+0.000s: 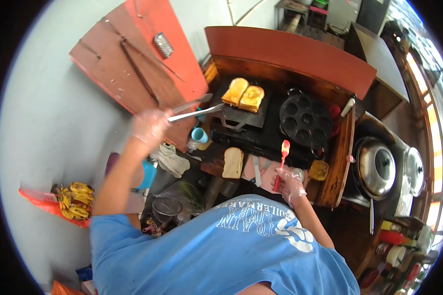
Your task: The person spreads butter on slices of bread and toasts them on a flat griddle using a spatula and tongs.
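The left hand (150, 125), in a thin clear plastic glove, is closed around the handle end of long shiny metal tongs (194, 110), whose tips reach the edge of a square black griddle (243, 117). Two golden toasted bread slices (243, 95) lie side by side on the griddle. The right hand (289, 183), also gloved, is closed on a red silicone brush (282, 162) held upright. Beside the griddle sits a round black cast pan (305, 120) with seven hollows. One untoasted slice (233, 162) rests on the dark wooden counter (343, 162). Two domed steel lids (376, 167) shine on the right, and one bunch of bananas (75, 200) lies on the grey floor.
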The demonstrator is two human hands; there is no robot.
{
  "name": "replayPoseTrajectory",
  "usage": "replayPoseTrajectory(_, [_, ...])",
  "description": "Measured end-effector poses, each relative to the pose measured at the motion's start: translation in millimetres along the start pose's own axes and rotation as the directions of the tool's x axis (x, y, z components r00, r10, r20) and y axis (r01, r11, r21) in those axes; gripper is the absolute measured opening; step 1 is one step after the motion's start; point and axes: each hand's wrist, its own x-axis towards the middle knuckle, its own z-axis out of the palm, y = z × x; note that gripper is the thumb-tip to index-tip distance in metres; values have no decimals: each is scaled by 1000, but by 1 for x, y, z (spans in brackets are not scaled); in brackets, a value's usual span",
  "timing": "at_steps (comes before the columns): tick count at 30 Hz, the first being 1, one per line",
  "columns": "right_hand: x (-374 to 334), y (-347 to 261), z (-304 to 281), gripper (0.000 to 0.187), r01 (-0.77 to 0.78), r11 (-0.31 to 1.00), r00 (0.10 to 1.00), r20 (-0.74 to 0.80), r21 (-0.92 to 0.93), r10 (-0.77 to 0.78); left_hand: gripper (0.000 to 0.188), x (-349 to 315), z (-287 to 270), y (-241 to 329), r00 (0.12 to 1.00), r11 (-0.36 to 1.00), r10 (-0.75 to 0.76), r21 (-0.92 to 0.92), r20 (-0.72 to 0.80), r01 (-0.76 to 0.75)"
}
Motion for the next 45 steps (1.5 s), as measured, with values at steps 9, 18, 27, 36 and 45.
replayPoseTrajectory(9, [-20,-7,-23,31,22,1000,997,-78,-20,-23,44,-22,235,167,695,-306,-156,-703,702,642])
replayPoseTrajectory(18, [-39,-13,-51,31,31,999,988,-150,-39,-36,23,70,285,196,578,-478,-153,-572,802,667])
replayPoseTrajectory(27, [-63,-18,-84,30,84,996,987,-138,-10,-84,38,103,296,215,538,-487,-209,-564,816,667])
replayPoseTrajectory(36, [-82,-29,-89,26,47,995,995,-83,-90,-55,34,72,346,210,705,-292,-587,-916,398,275])
replayPoseTrajectory(45, [-80,-23,-97,27,49,996,995,-89,-70,-55,26,106,230,175,856,893,-441,-37,-270,449])
